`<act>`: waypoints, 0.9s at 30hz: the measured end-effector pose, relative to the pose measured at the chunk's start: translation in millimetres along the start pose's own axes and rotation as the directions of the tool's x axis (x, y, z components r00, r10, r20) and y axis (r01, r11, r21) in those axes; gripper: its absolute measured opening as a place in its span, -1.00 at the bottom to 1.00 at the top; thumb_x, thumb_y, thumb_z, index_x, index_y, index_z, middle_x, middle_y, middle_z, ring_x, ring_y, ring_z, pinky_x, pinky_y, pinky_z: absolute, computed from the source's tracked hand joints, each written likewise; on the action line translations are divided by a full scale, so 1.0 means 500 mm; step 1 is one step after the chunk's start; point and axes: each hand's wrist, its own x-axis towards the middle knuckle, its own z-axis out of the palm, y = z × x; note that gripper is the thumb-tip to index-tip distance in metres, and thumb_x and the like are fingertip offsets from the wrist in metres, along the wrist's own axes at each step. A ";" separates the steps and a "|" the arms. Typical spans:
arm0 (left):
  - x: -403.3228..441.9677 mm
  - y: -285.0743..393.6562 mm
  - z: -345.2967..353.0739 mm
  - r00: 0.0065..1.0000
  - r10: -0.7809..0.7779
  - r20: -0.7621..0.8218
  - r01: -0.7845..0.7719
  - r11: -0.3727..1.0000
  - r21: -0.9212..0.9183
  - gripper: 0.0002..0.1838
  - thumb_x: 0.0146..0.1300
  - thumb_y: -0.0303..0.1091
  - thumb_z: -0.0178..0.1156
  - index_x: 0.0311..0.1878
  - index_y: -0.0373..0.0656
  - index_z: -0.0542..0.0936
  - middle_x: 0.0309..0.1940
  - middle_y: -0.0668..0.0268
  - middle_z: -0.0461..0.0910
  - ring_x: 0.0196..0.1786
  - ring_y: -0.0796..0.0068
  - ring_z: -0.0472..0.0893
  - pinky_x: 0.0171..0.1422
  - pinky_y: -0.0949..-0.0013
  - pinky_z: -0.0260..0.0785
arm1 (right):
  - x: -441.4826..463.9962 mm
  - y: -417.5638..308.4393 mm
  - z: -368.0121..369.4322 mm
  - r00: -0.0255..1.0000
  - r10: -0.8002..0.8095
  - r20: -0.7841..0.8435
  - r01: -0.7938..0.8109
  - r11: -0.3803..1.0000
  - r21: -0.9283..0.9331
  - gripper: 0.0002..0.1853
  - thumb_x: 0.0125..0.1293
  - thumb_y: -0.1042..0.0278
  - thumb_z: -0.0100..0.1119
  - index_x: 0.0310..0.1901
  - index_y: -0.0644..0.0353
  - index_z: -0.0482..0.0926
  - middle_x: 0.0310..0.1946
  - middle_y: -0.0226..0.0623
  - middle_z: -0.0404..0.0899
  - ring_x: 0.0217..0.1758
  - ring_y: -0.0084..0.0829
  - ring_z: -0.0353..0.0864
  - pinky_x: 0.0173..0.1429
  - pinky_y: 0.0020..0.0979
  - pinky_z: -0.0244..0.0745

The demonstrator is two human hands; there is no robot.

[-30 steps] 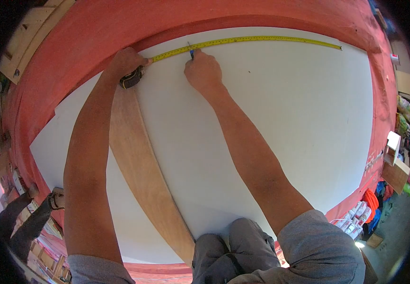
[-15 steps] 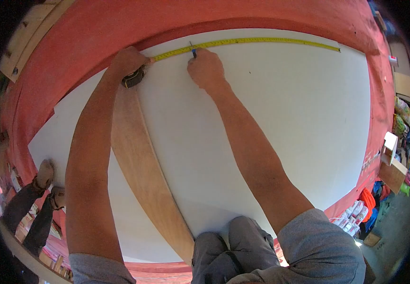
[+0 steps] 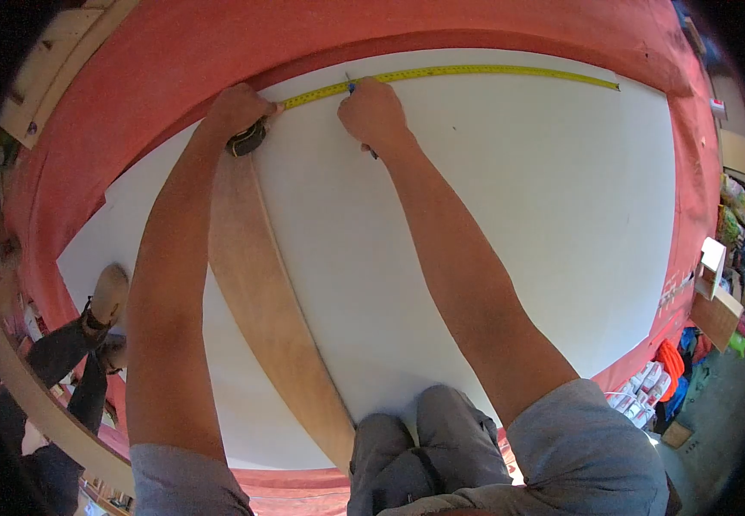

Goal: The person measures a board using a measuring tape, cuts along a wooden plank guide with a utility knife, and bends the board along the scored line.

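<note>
A yellow tape measure blade (image 3: 475, 72) lies stretched along the far edge of a large white board (image 3: 527, 224). My left hand (image 3: 239, 113) is closed at the near end of the blade, with the black tape case (image 3: 248, 139) hanging below the fingers. My right hand (image 3: 374, 113) is closed round a slim pen-like tool (image 3: 352, 88), blue near its tip, which touches or nearly touches the blade. The tool's dark rear end shows under the wrist. A long brown wooden strip (image 3: 278, 318) lies on the board beneath my left hand, running toward my knees.
Red sheeting (image 3: 441, 26) surrounds the board. Another person's shoe (image 3: 110, 295) and dark trouser legs are at the left, beside a wooden beam (image 3: 45, 408). Wood offcuts (image 3: 716, 316), an orange bundle (image 3: 670, 370) and white packages (image 3: 643, 394) lie at the right.
My right hand has turned slightly and shifted up toward the blade, so the tool's rear end now shows. The other person has moved further into view at the left. My left hand stays put.
</note>
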 end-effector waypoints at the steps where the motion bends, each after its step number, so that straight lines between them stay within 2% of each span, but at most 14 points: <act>1: 0.010 -0.011 0.020 1.000 -0.003 -0.002 0.003 1.000 0.002 -0.36 0.43 0.37 0.16 0.10 -0.01 0.82 -0.01 -0.10 0.73 0.11 -0.10 0.71 0.30 -0.04 0.51 | -0.004 -0.012 -0.012 1.000 0.005 0.005 -0.005 1.000 0.005 -0.74 0.30 0.38 0.18 -0.14 0.43 0.69 -0.15 0.26 0.75 0.01 0.20 0.77 0.14 0.10 0.65; 3: 0.023 -0.031 0.035 0.999 -0.012 -0.044 0.007 0.994 -0.110 -0.39 0.44 0.32 0.19 0.04 -0.05 0.82 0.00 -0.15 0.73 0.12 -0.15 0.71 0.30 -0.05 0.50 | -0.011 -0.039 -0.043 0.970 0.173 0.171 -0.187 0.980 0.071 -0.73 0.33 0.35 0.18 -0.14 0.44 0.67 -0.17 0.24 0.75 0.00 0.17 0.78 0.15 0.08 0.65; 4: 0.008 -0.025 0.015 0.998 -0.019 -0.058 0.013 0.994 -0.107 -0.39 0.44 0.32 0.19 0.04 -0.05 0.82 0.00 -0.15 0.73 0.12 -0.15 0.71 0.30 -0.05 0.50 | -0.007 -0.017 -0.030 0.974 0.159 0.164 -0.172 0.982 0.073 -0.73 0.33 0.35 0.18 -0.14 0.44 0.67 -0.17 0.24 0.75 0.00 0.17 0.78 0.15 0.08 0.65; 6: -0.021 -0.008 -0.017 0.990 0.133 -0.044 -0.131 0.991 0.037 -0.37 0.40 0.31 0.23 0.01 -0.15 0.81 0.01 -0.17 0.73 0.13 -0.18 0.71 0.30 -0.05 0.49 | -0.019 0.041 0.006 0.999 0.005 -0.050 -0.001 0.996 0.092 -0.70 0.36 0.28 0.21 -0.11 0.41 0.68 -0.20 0.20 0.76 -0.08 0.10 0.80 0.05 0.02 0.68; 8: -0.023 0.001 -0.036 0.994 0.096 -0.048 -0.092 0.993 0.069 -0.38 0.37 0.31 0.27 -0.01 -0.14 0.81 -0.01 -0.14 0.74 0.11 -0.16 0.72 0.27 -0.06 0.52 | -0.084 0.089 0.006 0.969 -0.076 -0.237 0.126 0.971 0.204 -0.66 0.40 0.20 0.28 -0.05 0.37 0.68 -0.24 0.16 0.76 -0.20 0.00 0.82 -0.06 -0.10 0.69; 10: -0.015 -0.001 -0.008 0.997 0.072 -0.030 -0.070 0.995 0.076 -0.39 0.33 0.31 0.30 -0.03 -0.12 0.82 -0.03 -0.10 0.75 0.09 -0.14 0.73 0.24 -0.07 0.55 | -0.184 0.156 -0.012 0.957 0.036 -0.287 0.084 0.915 0.394 -0.63 0.43 0.11 0.37 0.00 0.30 0.69 -0.37 -0.05 0.73 -0.37 -0.24 0.75 -0.23 -0.23 0.64; 12: 0.015 -0.019 0.017 0.987 -0.162 0.003 0.161 0.973 -0.166 -0.41 0.32 0.29 0.32 0.00 -0.09 0.82 0.00 -0.06 0.76 0.11 -0.14 0.73 0.26 -0.05 0.55 | -0.305 0.225 -0.052 0.948 0.283 -0.142 -0.160 0.815 0.557 -0.63 0.47 0.08 0.41 -0.01 0.27 0.68 -0.45 -0.30 0.64 -0.48 -0.45 0.62 -0.33 -0.32 0.55; 13: 0.010 -0.016 0.017 0.987 -0.163 0.008 0.162 0.973 -0.162 -0.41 0.32 0.29 0.32 0.00 -0.09 0.82 0.00 -0.06 0.76 0.11 -0.14 0.73 0.26 -0.05 0.55 | -0.358 0.276 -0.057 0.920 0.365 -0.144 -0.202 0.755 0.624 -0.70 0.52 0.11 0.37 -0.06 0.21 0.67 -0.48 -0.45 0.56 -0.52 -0.56 0.54 -0.41 -0.36 0.52; 16: -0.010 -0.013 -0.007 0.989 0.118 -0.091 -0.124 0.990 -0.065 -0.39 0.25 0.27 0.36 0.03 -0.10 0.82 0.05 -0.06 0.76 0.16 -0.12 0.72 0.30 -0.07 0.54 | -0.505 0.433 -0.078 0.860 0.482 -0.166 -0.146 0.545 0.826 -0.76 0.59 0.17 0.30 -0.18 0.16 0.59 -0.46 -0.47 0.55 -0.46 -0.56 0.54 -0.41 -0.38 0.53; 17: -0.016 0.010 -0.015 0.989 0.111 -0.096 -0.118 0.990 -0.072 -0.39 0.24 0.25 0.36 0.04 -0.11 0.82 0.06 -0.05 0.76 0.17 -0.11 0.72 0.30 -0.07 0.54 | -0.552 0.560 -0.064 0.870 0.422 -0.254 -0.097 0.653 0.751 -0.80 0.61 0.20 0.25 -0.19 0.11 0.59 -0.44 -0.47 0.56 -0.41 -0.57 0.55 -0.40 -0.39 0.53; 19: -0.033 0.028 -0.020 0.996 -0.030 -0.078 0.019 0.990 -0.138 -0.40 0.22 0.22 0.35 0.05 -0.13 0.81 0.07 -0.03 0.77 0.18 -0.07 0.73 0.31 -0.07 0.54 | -0.617 0.590 -0.088 0.867 0.482 -0.129 -0.118 0.449 0.886 -0.65 0.64 0.05 0.12 -0.28 0.12 0.55 -0.55 -0.40 0.47 -0.60 -0.44 0.46 -0.52 -0.32 0.46; 21: -0.043 0.049 -0.038 0.983 -0.173 -0.052 0.159 0.965 -0.210 -0.40 0.20 0.18 0.34 0.07 -0.14 0.81 0.09 -0.01 0.77 0.19 -0.04 0.73 0.31 -0.06 0.55 | -0.635 0.588 -0.089 0.865 0.469 -0.179 -0.028 0.402 0.915 -0.50 0.66 -0.16 0.04 -0.27 0.14 0.52 -0.55 -0.39 0.43 -0.59 -0.44 0.41 -0.53 -0.36 0.40; 23: -0.060 0.059 -0.052 0.965 -0.261 -0.038 0.244 0.937 -0.248 -0.40 0.18 0.15 0.33 0.08 -0.16 0.80 0.11 0.01 0.77 0.20 -0.01 0.73 0.32 -0.06 0.55 | -0.620 0.544 -0.090 0.794 0.542 -0.276 -0.103 0.567 0.817 -0.41 0.66 -0.22 0.00 -0.32 0.21 0.49 -0.59 -0.33 0.45 -0.63 -0.37 0.46 -0.57 -0.29 0.46; 27: -0.092 0.103 -0.043 0.971 -0.209 -0.114 0.192 0.971 -0.145 -0.42 0.27 0.17 0.29 0.06 -0.16 0.80 0.05 0.07 0.80 0.17 0.02 0.75 0.28 -0.08 0.57 | -0.614 0.534 -0.094 0.767 0.601 -0.226 -0.120 0.479 0.870 -0.40 0.66 -0.22 -0.01 -0.34 0.22 0.47 -0.59 -0.31 0.45 -0.65 -0.37 0.45 -0.57 -0.28 0.46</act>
